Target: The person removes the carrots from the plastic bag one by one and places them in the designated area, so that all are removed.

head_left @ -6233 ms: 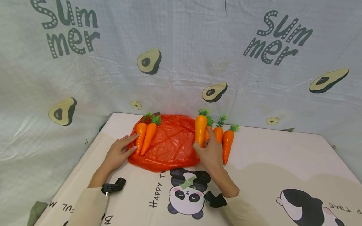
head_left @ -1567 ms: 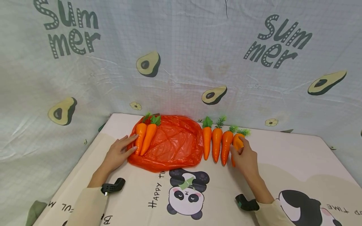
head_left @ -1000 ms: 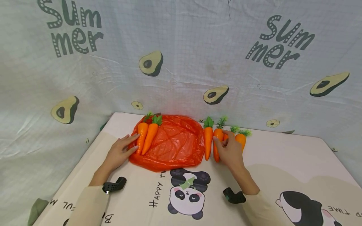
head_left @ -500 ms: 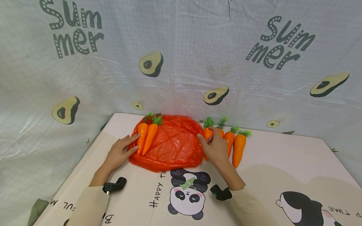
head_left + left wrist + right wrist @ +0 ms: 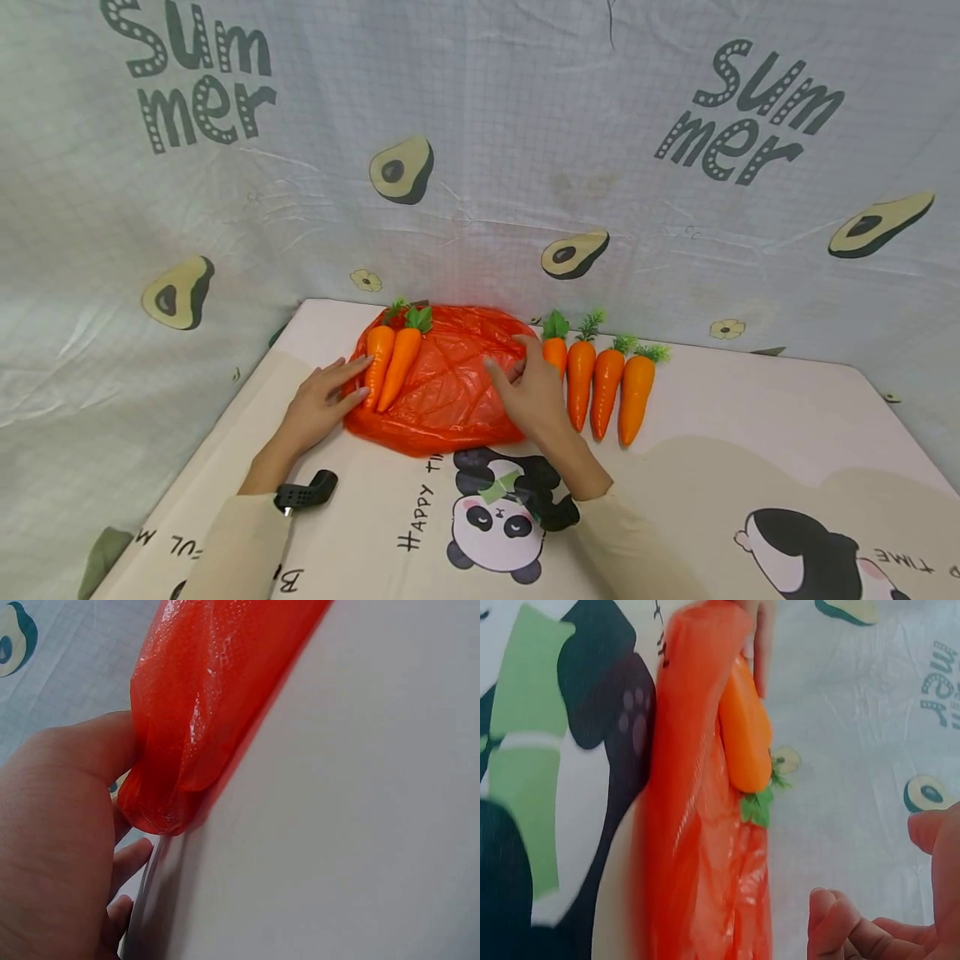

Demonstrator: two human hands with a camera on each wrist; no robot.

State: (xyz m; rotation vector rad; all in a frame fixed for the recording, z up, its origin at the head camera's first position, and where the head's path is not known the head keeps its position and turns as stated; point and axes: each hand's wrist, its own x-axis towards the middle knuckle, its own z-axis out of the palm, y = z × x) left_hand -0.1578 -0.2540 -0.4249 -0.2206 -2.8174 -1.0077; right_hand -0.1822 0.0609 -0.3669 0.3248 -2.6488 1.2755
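Note:
My left hand (image 5: 318, 404) rests at the left end of a red plastic bag (image 5: 457, 379), thumb and index finger extended over its edge. In the left wrist view the thumb lies against the bag (image 5: 187, 712). Two orange carrots with green tops, one of them a leafy-topped carrot (image 5: 401, 367), lie side by side on the bag next to those fingertips. My right hand (image 5: 536, 396) hovers over the bag's right side, thumb and fingers apart, holding nothing. Behind it a row of several carrots, including the rightmost carrot (image 5: 637, 400), lies right of the bag; the nearest is partly hidden.
The table has a pale printed cover (image 5: 720, 400) with pandas and lettering. A patterned cloth backdrop (image 5: 480, 167) rises directly behind the table's far edge. Black cameras, such as the left wrist camera (image 5: 307, 492), sit on both wrists.
My right hand earlier set a carrot down at the row's right end. It then moved left across the carrots and now hovers over the bag. The left hand has stayed in place.

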